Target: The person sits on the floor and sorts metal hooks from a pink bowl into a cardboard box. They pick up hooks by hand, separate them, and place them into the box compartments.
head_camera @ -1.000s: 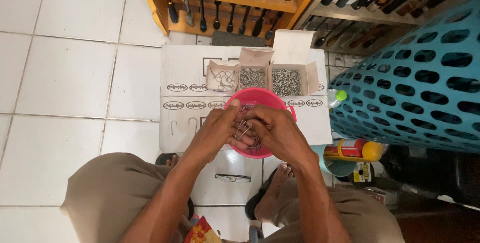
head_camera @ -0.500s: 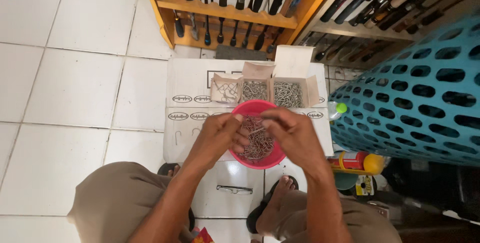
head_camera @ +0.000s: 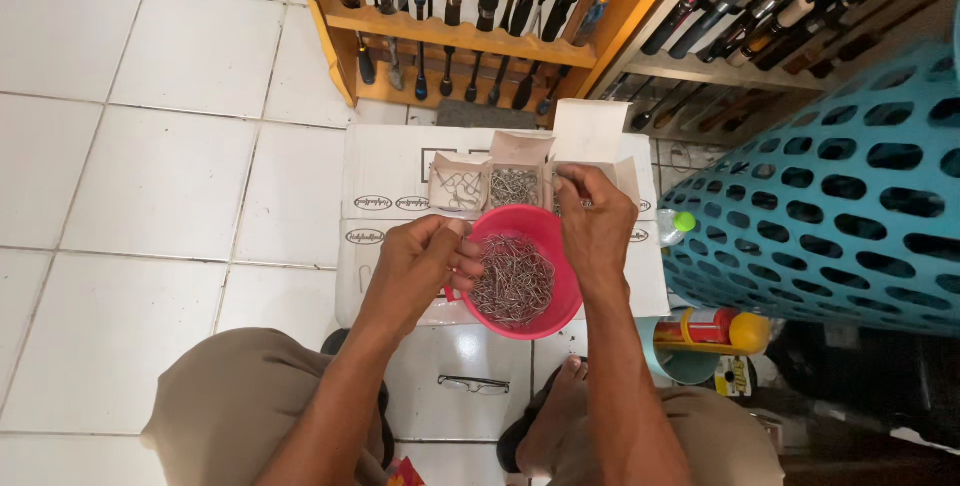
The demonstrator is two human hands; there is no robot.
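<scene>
Left hand point(head_camera: 420, 256) rested curled at the near rim of the round pink plastic bowl point(head_camera: 560, 291) of thin metal hooks point(head_camera: 513, 281), grip pressed together, contents not discernible. Right hand point(head_camera: 592, 214) reached beyond into the rightmost small open cardboard box point(head_camera: 626, 178), grip pinched, on what unclear. Risked pricked fingers or a tipped bowl at the white carton point(head_camera: 390, 171) edge; little room rightward beside the perforated teal basket point(head_camera: 830, 186).

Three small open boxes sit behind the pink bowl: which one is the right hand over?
The right-most box, the one with the tall raised flap. The right hand covers most of its contents, while the middle box and left box lie uncovered, their metal hooks plainly showing.
</scene>
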